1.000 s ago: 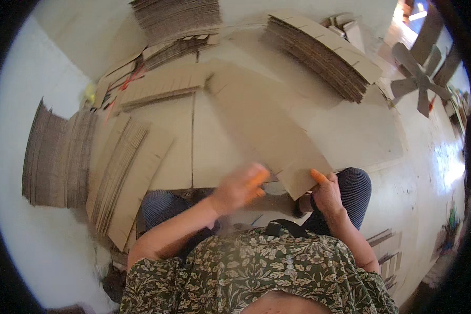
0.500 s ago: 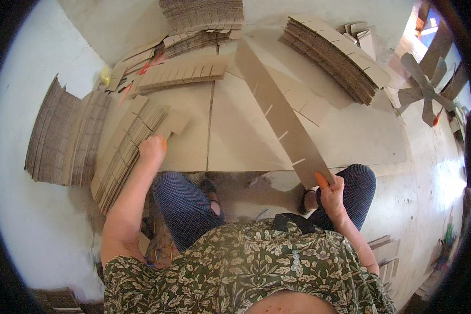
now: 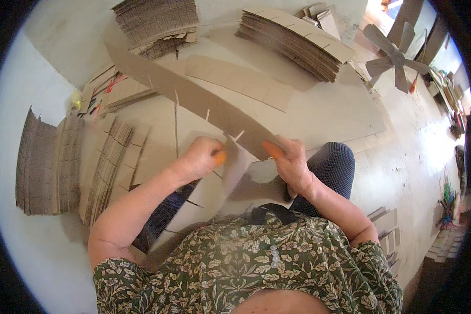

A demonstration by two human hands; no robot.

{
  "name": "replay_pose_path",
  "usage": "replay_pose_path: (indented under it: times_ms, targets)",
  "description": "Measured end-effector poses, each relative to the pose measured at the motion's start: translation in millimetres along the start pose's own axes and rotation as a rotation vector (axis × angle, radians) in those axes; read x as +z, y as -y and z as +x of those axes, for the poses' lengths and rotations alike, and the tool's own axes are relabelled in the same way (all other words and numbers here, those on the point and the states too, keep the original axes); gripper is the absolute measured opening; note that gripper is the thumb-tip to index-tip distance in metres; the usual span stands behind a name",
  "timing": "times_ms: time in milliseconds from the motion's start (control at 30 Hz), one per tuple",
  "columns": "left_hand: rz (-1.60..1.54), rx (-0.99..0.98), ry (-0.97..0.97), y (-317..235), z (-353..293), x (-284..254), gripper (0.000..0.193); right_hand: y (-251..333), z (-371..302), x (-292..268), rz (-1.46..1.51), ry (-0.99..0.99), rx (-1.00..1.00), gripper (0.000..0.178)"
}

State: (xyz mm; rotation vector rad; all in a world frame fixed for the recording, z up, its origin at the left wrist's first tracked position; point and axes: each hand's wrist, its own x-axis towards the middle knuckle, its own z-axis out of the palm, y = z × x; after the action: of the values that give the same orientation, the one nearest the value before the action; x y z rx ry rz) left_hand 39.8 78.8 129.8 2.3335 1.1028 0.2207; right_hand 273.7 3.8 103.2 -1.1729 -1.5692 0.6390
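Observation:
A long brown cardboard strip (image 3: pixel 204 107) with narrow slots slants from the far left down to my right hand (image 3: pixel 293 161), whose fingers are closed round its near end. My left hand (image 3: pixel 200 158) is closed on a second slotted cardboard strip (image 3: pixel 238 162), partly blurred. That strip crosses the long one near its last slot and runs back over my lap; whether the two interlock I cannot tell. Orange coverings show on digits of both hands. Left of my left hand, a pile of slotted cardboard strips (image 3: pixel 110 162) lies fanned out.
A tall cardboard stack (image 3: pixel 49 162) leans by the left wall. More stacks stand at the back left (image 3: pixel 159 26) and back right (image 3: pixel 295 44). A flat cardboard strip (image 3: pixel 235 83) lies on the board. At the right is a bladed fan (image 3: pixel 397 57).
My left hand has moved from the left pile to the middle, bringing a cardboard strip. My right hand has raised and swung the long strip leftward. The view has shifted right.

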Motion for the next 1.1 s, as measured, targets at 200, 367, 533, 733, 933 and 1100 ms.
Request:
replay_pose_path:
  times_ms: [200,367,533,733,933,1100]
  targets:
    - [0.376,0.022,-0.073,-15,1,14,0.012,3,-1,-21,0.274,-0.055,0.111,0.017]
    - [0.441,-0.100,-0.055,-11,-10,-18,0.011,-1,14,-33,0.258,-0.194,0.273,0.019]
    - [0.615,-0.204,-0.171,49,-27,-47,0.009,-9,21,-33,0.328,-0.251,0.327,0.019]
    - [0.218,-0.572,0.098,117,-54,-94,0.022,-34,19,-22,0.407,-0.271,0.324,0.020]
    - [0.739,-0.615,-0.247,167,-54,-116,0.036,-65,5,-18,0.093,-0.223,0.297,0.026]
    - [0.469,-0.685,-0.166,184,15,-113,0.037,-67,4,-19,0.248,-0.301,0.416,0.026]
